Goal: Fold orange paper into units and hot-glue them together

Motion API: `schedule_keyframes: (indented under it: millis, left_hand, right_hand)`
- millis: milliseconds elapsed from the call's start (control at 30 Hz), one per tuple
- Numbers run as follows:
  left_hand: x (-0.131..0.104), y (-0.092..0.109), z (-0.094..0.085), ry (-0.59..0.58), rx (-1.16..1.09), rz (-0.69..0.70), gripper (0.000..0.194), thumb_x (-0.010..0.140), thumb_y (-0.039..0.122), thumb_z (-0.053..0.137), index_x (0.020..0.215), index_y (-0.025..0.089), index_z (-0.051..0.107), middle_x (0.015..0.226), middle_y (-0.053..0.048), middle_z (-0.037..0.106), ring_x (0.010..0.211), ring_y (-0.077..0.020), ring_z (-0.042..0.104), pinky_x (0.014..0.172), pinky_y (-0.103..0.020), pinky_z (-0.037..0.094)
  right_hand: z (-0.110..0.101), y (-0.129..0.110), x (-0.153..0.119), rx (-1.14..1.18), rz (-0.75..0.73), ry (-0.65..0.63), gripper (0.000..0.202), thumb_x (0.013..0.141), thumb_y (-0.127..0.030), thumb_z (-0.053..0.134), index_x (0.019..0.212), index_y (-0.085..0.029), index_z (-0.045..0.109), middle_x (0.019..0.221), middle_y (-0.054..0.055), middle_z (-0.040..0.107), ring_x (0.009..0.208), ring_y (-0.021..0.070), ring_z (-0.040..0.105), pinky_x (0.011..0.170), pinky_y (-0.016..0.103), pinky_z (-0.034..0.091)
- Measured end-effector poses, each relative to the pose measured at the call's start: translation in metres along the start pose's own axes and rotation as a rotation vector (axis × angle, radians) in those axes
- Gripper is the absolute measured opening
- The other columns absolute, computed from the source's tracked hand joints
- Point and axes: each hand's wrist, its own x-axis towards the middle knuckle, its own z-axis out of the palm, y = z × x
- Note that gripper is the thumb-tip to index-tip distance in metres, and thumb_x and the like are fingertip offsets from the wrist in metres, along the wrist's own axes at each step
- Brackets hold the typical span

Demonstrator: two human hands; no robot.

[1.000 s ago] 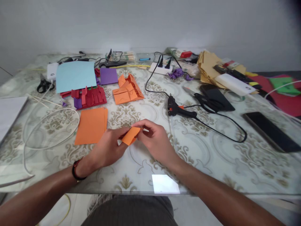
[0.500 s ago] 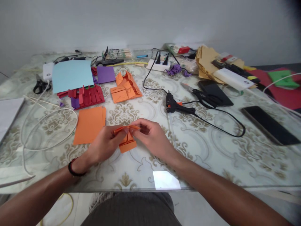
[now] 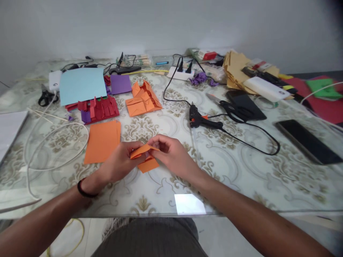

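Between my two hands is a piece of folded orange paper [image 3: 148, 165], its top flap standing up and its lower part flat near the table. My left hand [image 3: 120, 161] grips its left side, the thumb tucked behind the raised flap. On the other side, my right hand [image 3: 171, 154] pinches the paper's upper right edge; some of its fingertips are hidden. Left of the paper lies a small stack of flat orange sheets [image 3: 102, 142]. Farther back sit folded orange pieces [image 3: 143, 101] with creases and raised edges.
A black glue gun [image 3: 205, 120] with a looping cord lies to the right, beside black-handled scissors [image 3: 233, 110]. Two dark phones [image 3: 308, 141] rest farther right. Red folded pieces [image 3: 104, 109], a light blue sheet [image 3: 83, 85] and a white cable [image 3: 57, 125] are at left.
The orange paper's upper flap has swung up toward me and now covers the creased middle and my left thumb tip. Both hands stay in nearly the same place.
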Motion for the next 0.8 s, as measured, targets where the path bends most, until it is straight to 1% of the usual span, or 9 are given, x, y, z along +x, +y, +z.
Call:
schedule_keyframes:
  millis: [100,200,333,400,467,567,633,700,800]
  left_hand:
    - [0.0014,-0.0003,-0.0017,-0.011,-0.055,-0.013,0.027,0.090,0.042,0.067,0.085,0.016,0.069,0.071,0.003,0.055,0.067,-0.0127,0.045,0.062,-0.023,0.036]
    - [0.0020,-0.0003,-0.0027,-0.031,-0.089,-0.036,0.026,0.089,0.042,0.070,0.086,0.016,0.070,0.073,0.002,0.056,0.069,-0.0131,0.046,0.063,-0.023,0.036]
    - [0.0023,-0.0016,-0.0041,-0.060,-0.082,-0.066,0.030,0.088,0.044,0.069,0.081,0.015,0.069,0.072,0.002,0.054,0.069,-0.0132,0.045,0.063,-0.024,0.035]
    - [0.0026,-0.0019,-0.0052,-0.063,-0.059,-0.075,0.032,0.087,0.044,0.069,0.079,0.014,0.069,0.067,0.003,0.048,0.065,-0.0122,0.040,0.060,-0.025,0.031]
    - [0.0030,-0.0017,-0.0062,-0.085,-0.037,-0.080,0.032,0.086,0.045,0.069,0.077,0.014,0.070,0.064,0.003,0.045,0.064,-0.0121,0.038,0.059,-0.025,0.029]
    - [0.0036,-0.0015,-0.0065,-0.115,-0.061,-0.062,0.031,0.087,0.045,0.068,0.078,0.015,0.070,0.067,0.002,0.050,0.067,-0.0136,0.043,0.060,-0.025,0.033]
    - [0.0039,-0.0023,-0.0060,-0.093,-0.107,-0.043,0.030,0.087,0.043,0.067,0.077,0.015,0.069,0.068,0.001,0.052,0.067,-0.0138,0.045,0.060,-0.025,0.035]
    - [0.0043,-0.0036,-0.0054,-0.026,-0.143,-0.033,0.030,0.088,0.042,0.066,0.074,0.015,0.065,0.066,0.002,0.050,0.064,-0.0127,0.044,0.057,-0.024,0.034]
    - [0.0053,-0.0053,-0.0048,0.089,-0.112,-0.043,0.030,0.085,0.039,0.064,0.067,0.016,0.055,0.063,0.004,0.040,0.059,-0.0097,0.035,0.053,-0.023,0.027]
  right_hand:
    - [-0.0014,0.0005,0.0003,-0.044,-0.030,-0.007,0.012,0.079,-0.024,0.067,0.091,-0.021,0.069,0.075,-0.003,0.062,0.071,0.0143,0.058,0.068,0.029,0.047]
    - [-0.0018,0.0002,-0.0001,-0.042,-0.051,0.021,0.011,0.078,-0.022,0.067,0.089,-0.021,0.069,0.077,-0.003,0.064,0.072,0.0147,0.059,0.071,0.030,0.048]
    - [-0.0009,-0.0001,-0.0016,-0.023,-0.056,0.058,0.011,0.077,-0.020,0.066,0.088,-0.021,0.067,0.079,-0.002,0.066,0.075,0.0152,0.062,0.073,0.030,0.050]
    - [-0.0003,-0.0002,-0.0026,-0.017,-0.077,0.037,0.011,0.079,-0.019,0.066,0.090,-0.021,0.066,0.082,-0.001,0.070,0.078,0.0155,0.066,0.075,0.031,0.051]
    - [0.0005,-0.0006,-0.0035,-0.017,-0.115,-0.009,0.015,0.084,-0.018,0.065,0.098,-0.022,0.065,0.088,0.000,0.074,0.080,0.0156,0.070,0.078,0.031,0.053]
    - [0.0009,-0.0019,-0.0045,-0.058,-0.151,-0.033,0.015,0.089,-0.019,0.063,0.103,-0.022,0.066,0.089,0.000,0.076,0.079,0.0156,0.072,0.077,0.030,0.055]
    - [0.0000,-0.0029,-0.0045,-0.114,-0.159,0.002,0.010,0.091,-0.020,0.063,0.100,-0.022,0.067,0.085,0.000,0.075,0.077,0.0158,0.071,0.075,0.030,0.055]
    - [-0.0018,-0.0033,-0.0040,-0.191,-0.167,0.045,0.005,0.091,-0.021,0.063,0.095,-0.021,0.067,0.083,0.000,0.074,0.076,0.0162,0.069,0.072,0.030,0.054]
    - [-0.0047,-0.0027,-0.0030,-0.336,-0.206,0.101,0.004,0.089,-0.018,0.066,0.092,-0.021,0.066,0.087,0.002,0.073,0.075,0.0169,0.067,0.071,0.031,0.054]
